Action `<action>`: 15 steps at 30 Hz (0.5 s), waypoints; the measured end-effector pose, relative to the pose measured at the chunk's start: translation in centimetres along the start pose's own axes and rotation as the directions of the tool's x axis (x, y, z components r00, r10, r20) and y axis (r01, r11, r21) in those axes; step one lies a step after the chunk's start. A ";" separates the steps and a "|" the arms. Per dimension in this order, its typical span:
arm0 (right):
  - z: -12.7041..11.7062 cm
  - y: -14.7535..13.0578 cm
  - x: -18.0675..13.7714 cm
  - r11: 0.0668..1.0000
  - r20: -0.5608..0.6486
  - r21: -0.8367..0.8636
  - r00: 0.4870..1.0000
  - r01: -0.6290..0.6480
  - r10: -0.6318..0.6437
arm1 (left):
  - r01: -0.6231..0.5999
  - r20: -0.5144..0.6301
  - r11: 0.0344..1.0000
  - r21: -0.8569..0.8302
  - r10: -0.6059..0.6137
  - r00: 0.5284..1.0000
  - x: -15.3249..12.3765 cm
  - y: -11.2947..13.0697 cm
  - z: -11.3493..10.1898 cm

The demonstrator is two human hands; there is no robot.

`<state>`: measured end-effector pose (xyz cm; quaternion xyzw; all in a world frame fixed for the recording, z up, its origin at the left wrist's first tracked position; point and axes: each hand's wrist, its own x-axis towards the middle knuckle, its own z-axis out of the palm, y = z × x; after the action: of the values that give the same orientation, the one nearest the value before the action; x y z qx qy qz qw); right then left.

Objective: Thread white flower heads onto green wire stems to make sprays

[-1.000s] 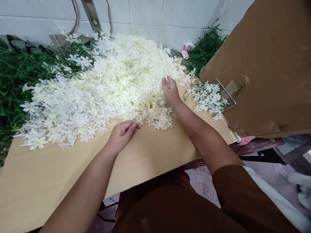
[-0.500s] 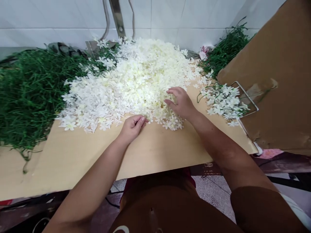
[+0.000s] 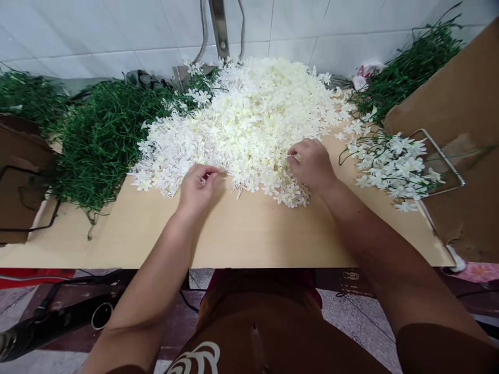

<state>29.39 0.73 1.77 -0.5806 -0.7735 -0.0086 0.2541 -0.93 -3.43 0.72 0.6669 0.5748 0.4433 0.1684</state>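
A large heap of white artificial flowers (image 3: 253,119) with thin pale stems lies across the middle of the table. At the heap's front left edge is my left hand (image 3: 197,188), its thumb and forefinger pinched together. Something thin and pale shows at those fingertips, too small to name. My right hand (image 3: 314,163) is at the heap's right front side, thumb and fingers closed on a white flower that is mostly hidden. A smaller bunch of white flowers on green stems (image 3: 397,163) lies to the right of this hand, partly within a wire frame (image 3: 444,158).
Green artificial stems (image 3: 105,135) are piled at the left, and more green stems (image 3: 413,72) lie at the back right. Cardboard boxes stand at the right (image 3: 460,124) and left (image 3: 19,192). A tiled wall (image 3: 296,26) rises behind the light brown tabletop (image 3: 253,239).
The view has swung left, bringing the left box into sight. My right fingers have closed from a spread position at the heap. My left hand has stayed pinched and shifted along the front edge.
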 end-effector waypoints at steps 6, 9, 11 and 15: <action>-1.0 0.7 0.5 0.987 -0.096 0.156 0.995 0.027 -0.012 | 0.057 -0.102 0.941 0.333 -0.024 0.994 1.9 -2.2 -5.2; -1.1 0.3 0.3 0.977 -0.120 0.208 0.993 0.038 -0.013 | 0.125 -0.088 0.908 0.400 -0.098 0.991 2.2 -3.1 -5.2; -1.2 -0.1 0.2 0.971 -0.119 0.236 0.993 0.040 -0.012 | 0.146 -0.100 0.892 0.428 -0.114 0.988 2.3 -3.5 -4.7; -1.5 -0.8 0.3 0.952 -0.088 0.304 0.995 -0.012 0.041 | 0.168 -0.138 0.879 0.447 -0.118 0.983 3.4 -4.1 -3.9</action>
<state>29.18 0.25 3.39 -0.5440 -0.7450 0.0864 0.3763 -6.68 -0.23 1.23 0.6188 0.7187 0.3171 0.0085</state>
